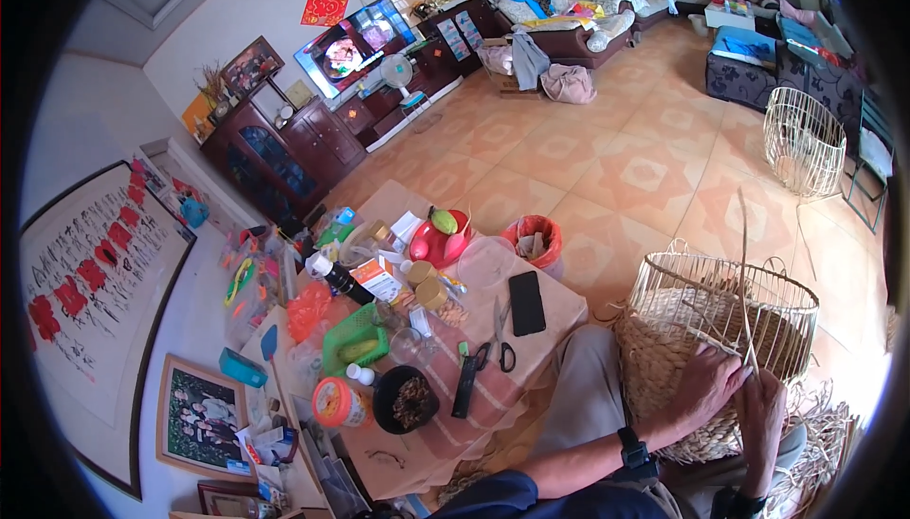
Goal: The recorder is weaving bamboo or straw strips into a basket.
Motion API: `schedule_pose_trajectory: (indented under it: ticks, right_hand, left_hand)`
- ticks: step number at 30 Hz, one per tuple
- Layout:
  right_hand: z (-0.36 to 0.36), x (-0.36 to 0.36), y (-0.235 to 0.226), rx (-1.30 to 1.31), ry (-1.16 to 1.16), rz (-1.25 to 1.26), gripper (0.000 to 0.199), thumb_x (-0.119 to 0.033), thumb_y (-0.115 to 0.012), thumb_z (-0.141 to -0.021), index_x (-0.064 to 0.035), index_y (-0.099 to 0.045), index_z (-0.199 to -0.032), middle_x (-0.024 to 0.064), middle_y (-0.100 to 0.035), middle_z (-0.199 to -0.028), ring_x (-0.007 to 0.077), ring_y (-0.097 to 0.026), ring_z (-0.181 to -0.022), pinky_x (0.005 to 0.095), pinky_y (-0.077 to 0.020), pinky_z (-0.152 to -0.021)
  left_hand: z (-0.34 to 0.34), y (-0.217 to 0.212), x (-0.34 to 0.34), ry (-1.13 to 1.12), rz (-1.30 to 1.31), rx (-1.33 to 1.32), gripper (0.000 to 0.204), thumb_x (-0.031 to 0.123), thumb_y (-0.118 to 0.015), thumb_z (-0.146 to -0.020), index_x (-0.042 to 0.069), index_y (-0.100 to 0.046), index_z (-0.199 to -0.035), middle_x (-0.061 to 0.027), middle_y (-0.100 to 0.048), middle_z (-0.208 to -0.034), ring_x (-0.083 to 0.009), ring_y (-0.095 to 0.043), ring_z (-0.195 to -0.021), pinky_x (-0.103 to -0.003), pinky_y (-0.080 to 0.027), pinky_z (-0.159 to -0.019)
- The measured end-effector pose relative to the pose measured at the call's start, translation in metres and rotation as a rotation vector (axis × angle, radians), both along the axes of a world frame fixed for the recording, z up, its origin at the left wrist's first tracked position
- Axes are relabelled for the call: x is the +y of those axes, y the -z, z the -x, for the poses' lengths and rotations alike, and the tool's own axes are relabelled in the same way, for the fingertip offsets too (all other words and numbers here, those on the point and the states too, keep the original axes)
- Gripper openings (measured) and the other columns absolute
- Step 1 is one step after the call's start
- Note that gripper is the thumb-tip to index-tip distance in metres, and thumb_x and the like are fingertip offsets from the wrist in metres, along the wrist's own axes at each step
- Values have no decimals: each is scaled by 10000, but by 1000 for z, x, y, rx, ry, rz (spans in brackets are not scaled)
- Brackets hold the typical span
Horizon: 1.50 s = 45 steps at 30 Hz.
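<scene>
A half-woven basket [654, 353] leans against my legs at the lower right. Its lower part is braided from tan plant fibre, and bare frame rods rise above the weave to a rim. My left hand [709, 384] is closed at the basket's near side, pinching a pale fibre strand [746, 282]. Right beside it, my right hand [761, 409] is closed on the same strand, which sticks up past the rim. The fingertips are close together and partly hidden. Loose dried strands [825, 448] lie in a heap to the right of my right hand.
Left of my knee stands a cluttered table [555, 303] with a phone [527, 303], scissors [500, 337], a dark bowl [406, 399] and a green basket [356, 339]. Behind it is a red-lined bin [534, 239]. A bare basket frame [804, 143] stands on the tiled floor, far right.
</scene>
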State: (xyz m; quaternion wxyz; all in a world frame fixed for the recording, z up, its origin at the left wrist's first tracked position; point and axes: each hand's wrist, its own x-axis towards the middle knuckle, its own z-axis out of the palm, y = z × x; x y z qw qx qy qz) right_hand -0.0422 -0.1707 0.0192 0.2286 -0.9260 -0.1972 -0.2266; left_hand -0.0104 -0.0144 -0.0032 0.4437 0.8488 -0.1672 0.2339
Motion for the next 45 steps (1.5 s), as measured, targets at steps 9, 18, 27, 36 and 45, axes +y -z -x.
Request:
schedule_pose_trajectory:
  ticks: [9, 18, 27, 36, 45]
  right_hand:
    - [22, 41, -46, 538, 171, -437, 277, -124, -696, -917, 17, -540, -737, 105, -441, -553, 167, -381, -520, 408, -331, -505]
    - [-53, 15, -26, 575, 77, -689, 260, -176, -596, -1031, -24, -629, -822, -35, -424, -569, 64, -395, -480, 285, -302, -443]
    - [11, -15, 39, 960, -6, -961, 336, -373, -733, -972, -63, -680, -854, -29, -584, -599, 58, -510, -488, 245, -374, -434]
    - [-1, 2, 9, 894, 73, -553, 408, -350, -737, -960, 5, -676, -766, 14, -581, -578, 86, -515, -526, 312, -395, -498]
    - [30, -46, 96, 815, 0, -1617, 241, -322, -607, -1050, -90, -621, -988, 0, -591, -746, 97, -510, -513, 238, -393, -450]
  left_hand:
    - [14, 4, 37, 88, 6, -13, 254, 240, -687, -950, 27, -652, -817, -137, -661, -820, -330, -634, -855, -443, -458, -880]
    - [-6, 25, 58, 198, -251, -64, 196, 235, -637, -978, 59, -661, -898, -99, -649, -864, -318, -652, -904, -438, -479, -912]
    - [-7, 17, 56, 188, -281, 6, 272, 268, -614, -1004, 50, -651, -845, -100, -649, -863, -286, -645, -896, -432, -463, -967]
    - [-5, 8, 47, 140, -392, 112, 427, 354, -544, -1047, 34, -687, -803, -146, -669, -795, -311, -651, -866, -441, -439, -983]
    - [-8, 36, 46, 157, -402, 73, 433, 354, -506, -1069, 31, -703, -859, -142, -671, -775, -335, -655, -852, -487, -434, -1013]
